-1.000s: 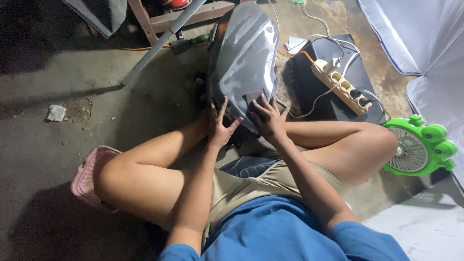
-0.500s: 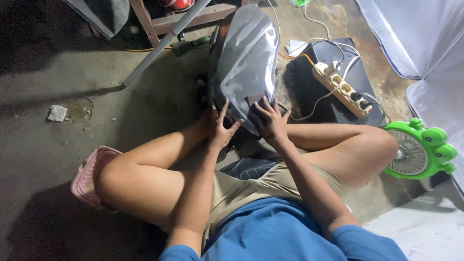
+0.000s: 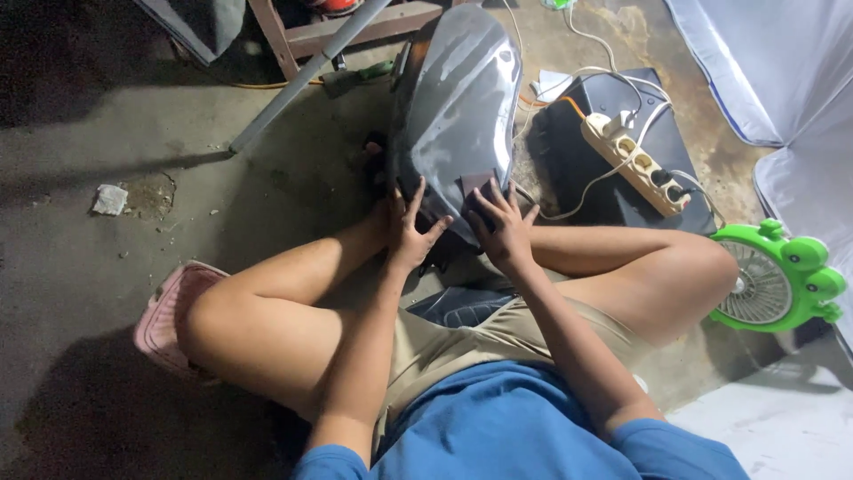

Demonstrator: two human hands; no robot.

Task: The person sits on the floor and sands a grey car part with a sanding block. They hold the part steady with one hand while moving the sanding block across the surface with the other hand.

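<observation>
Pressing on the near end of a glossy dark grey motorcycle body panel (image 3: 458,107), the left hand (image 3: 410,233) lies flat with fingers spread, gripping nothing. The right hand (image 3: 503,233) holds a small dark sanding pad (image 3: 476,185) against the panel, which rests on the concrete floor (image 3: 107,267) between the person's knees, beside a white power strip (image 3: 635,160) and green fan (image 3: 775,280).

We see a stained, dim concrete floor (image 3: 115,267). A wooden frame (image 3: 293,36) stands at its top edge, white fabric (image 3: 782,80) at the right, a green fan (image 3: 773,280) beside a white power strip (image 3: 635,164).
</observation>
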